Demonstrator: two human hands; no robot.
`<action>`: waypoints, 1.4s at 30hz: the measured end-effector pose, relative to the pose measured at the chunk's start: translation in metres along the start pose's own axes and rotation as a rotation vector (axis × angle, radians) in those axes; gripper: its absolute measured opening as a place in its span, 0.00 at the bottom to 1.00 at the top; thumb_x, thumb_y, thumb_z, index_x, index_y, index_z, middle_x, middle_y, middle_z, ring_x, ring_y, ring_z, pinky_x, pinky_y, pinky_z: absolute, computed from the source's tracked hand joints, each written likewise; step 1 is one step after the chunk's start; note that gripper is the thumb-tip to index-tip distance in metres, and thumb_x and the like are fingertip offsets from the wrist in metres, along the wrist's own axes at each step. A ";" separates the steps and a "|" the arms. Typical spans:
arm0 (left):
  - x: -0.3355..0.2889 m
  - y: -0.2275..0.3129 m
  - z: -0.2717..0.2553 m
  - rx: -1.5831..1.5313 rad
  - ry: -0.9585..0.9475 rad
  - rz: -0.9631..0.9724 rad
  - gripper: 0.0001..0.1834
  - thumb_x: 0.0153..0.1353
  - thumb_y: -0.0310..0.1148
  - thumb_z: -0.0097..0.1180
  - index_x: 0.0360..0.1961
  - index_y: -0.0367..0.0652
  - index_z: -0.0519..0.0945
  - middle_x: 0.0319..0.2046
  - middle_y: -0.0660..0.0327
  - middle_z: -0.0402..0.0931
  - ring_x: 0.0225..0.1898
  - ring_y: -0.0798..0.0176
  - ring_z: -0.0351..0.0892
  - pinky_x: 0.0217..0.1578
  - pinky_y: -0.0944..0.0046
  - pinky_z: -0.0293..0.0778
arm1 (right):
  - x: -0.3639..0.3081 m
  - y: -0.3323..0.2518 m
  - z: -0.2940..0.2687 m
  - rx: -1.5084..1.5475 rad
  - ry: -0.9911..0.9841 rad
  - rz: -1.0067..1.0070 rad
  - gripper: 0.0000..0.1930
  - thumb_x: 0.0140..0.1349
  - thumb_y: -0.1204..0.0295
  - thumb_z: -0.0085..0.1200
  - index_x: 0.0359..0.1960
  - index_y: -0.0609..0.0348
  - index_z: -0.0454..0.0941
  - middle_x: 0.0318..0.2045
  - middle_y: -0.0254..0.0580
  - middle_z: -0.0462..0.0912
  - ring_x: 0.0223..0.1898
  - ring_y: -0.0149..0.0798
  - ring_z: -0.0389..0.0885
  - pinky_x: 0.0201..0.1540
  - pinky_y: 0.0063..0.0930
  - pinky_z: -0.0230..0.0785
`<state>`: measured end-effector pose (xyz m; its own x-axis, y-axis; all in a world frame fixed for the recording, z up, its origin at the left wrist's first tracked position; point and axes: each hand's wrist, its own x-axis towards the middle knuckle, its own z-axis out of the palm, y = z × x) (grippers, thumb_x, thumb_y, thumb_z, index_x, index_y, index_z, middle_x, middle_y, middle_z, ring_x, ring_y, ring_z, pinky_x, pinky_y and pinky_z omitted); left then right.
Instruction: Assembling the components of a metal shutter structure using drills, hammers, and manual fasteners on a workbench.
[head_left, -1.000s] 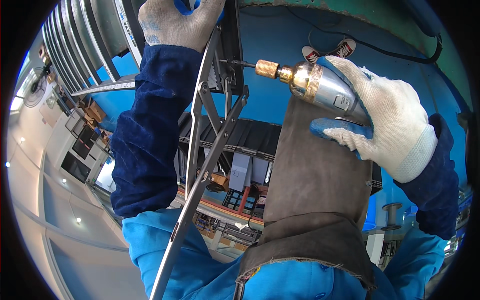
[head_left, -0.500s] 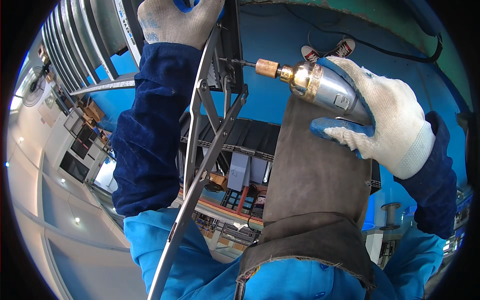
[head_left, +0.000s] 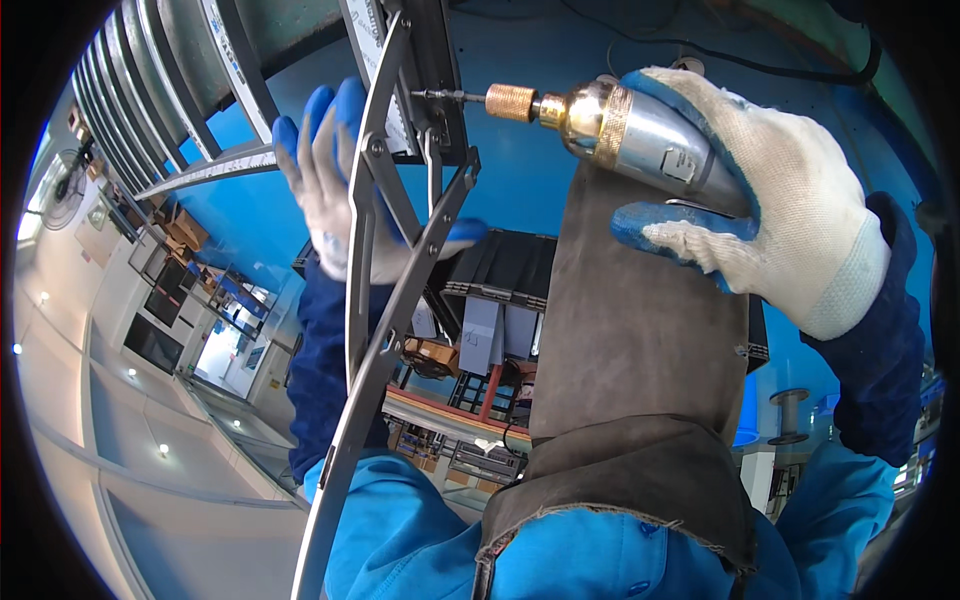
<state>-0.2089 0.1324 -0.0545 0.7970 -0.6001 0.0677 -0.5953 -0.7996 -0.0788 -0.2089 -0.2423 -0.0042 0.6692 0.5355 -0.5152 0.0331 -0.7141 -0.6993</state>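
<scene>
In my right hand [head_left: 800, 205], gloved in white and blue, lies a silver and brass power screwdriver [head_left: 655, 150] held level. Its thin bit points left, and the tip is at a dark metal profile [head_left: 440, 75]. Hinged to that profile is a grey folding metal linkage [head_left: 362, 420], whose long bars run down toward my body. My left hand [head_left: 335, 205], in a matching glove, is behind the linkage bars with its fingers spread. Nothing is in it; the bars partly cover the palm, so whether it touches them I cannot tell.
Several long metal frames [head_left: 160, 95] stand side by side at the upper left. A dark cable [head_left: 720, 48] crosses the blue floor at the top. Below the linkage are a black ribbed surface [head_left: 500, 265] and grey panels [head_left: 482, 335]. A spool [head_left: 789, 415] stands at right.
My left hand has let go near the top of the profile and come down behind the linkage, fingers spreading. The right hand still grips the screwdriver; linkage and tool appear slightly higher and further left.
</scene>
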 end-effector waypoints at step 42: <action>0.014 0.030 0.016 -0.089 0.194 -0.132 0.20 0.55 0.33 0.58 0.49 0.40 0.78 0.39 0.57 0.77 0.45 0.56 0.78 0.63 0.38 0.60 | 0.015 -0.025 -0.028 0.119 -0.323 0.444 0.42 0.52 0.53 0.66 0.65 0.50 0.58 0.27 0.46 0.79 0.24 0.37 0.83 0.35 0.31 0.79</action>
<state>-0.2137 0.1001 -0.0719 0.8392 -0.4766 0.2619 -0.5009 -0.8649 0.0310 -0.1791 -0.2291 0.0199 0.3382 0.3194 -0.8852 -0.2968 -0.8565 -0.4223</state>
